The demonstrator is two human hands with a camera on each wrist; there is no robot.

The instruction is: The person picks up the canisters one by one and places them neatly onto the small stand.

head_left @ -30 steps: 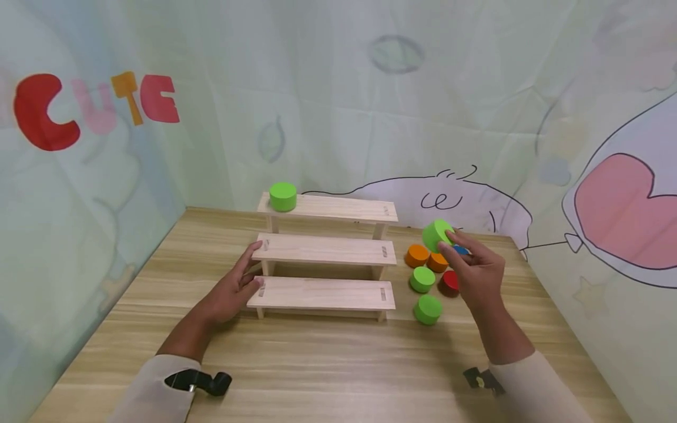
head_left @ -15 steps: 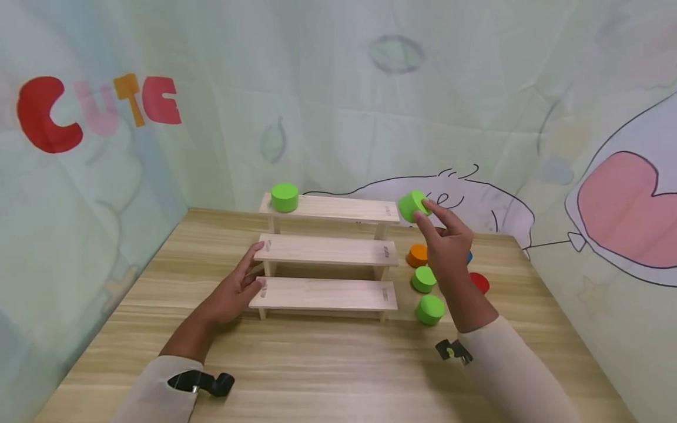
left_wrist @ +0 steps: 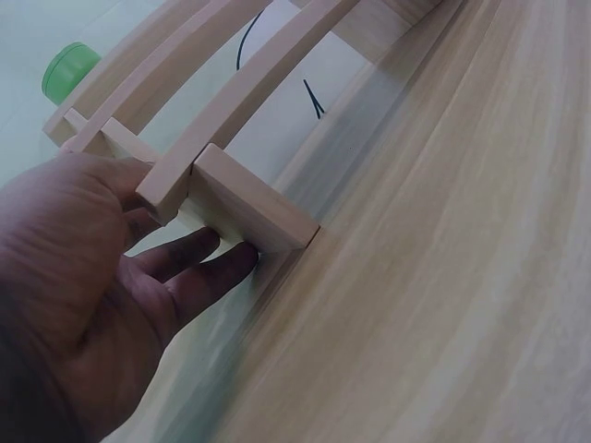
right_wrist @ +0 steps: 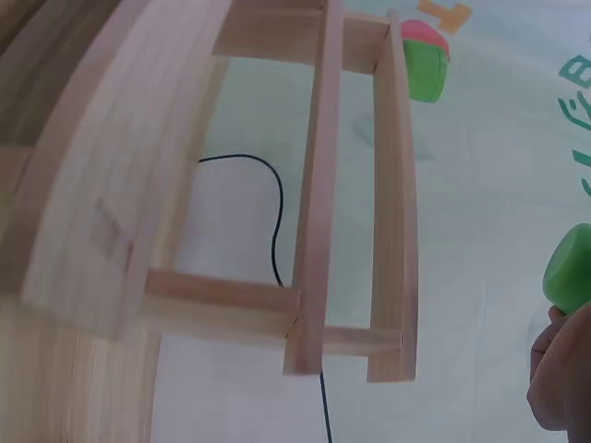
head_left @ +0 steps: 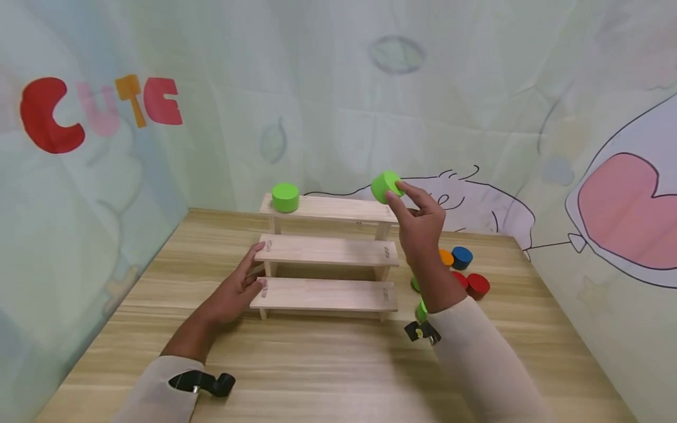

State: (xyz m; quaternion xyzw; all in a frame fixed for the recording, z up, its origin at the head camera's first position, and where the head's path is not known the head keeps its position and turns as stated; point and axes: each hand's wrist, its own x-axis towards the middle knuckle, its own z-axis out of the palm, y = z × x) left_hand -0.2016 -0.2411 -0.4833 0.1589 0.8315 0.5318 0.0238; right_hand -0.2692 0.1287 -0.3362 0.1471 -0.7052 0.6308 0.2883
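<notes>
Fingertips of the right hand (head_left: 423,228) pinch a light-green cylindrical block (head_left: 385,187), tilted, near the top right end of a pale three-tier wooden stand (head_left: 328,251). Set down aslant, it could roll off. The left hand (head_left: 231,298), fingers extended, touches the stand's left end. The right wrist view shows the block clear of the stand; the left wrist view alone shows fingers against the leg.

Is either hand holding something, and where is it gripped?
The right hand pinches a green block by its right side in the head view; the left hand touches the wooden rack at its left end.
</notes>
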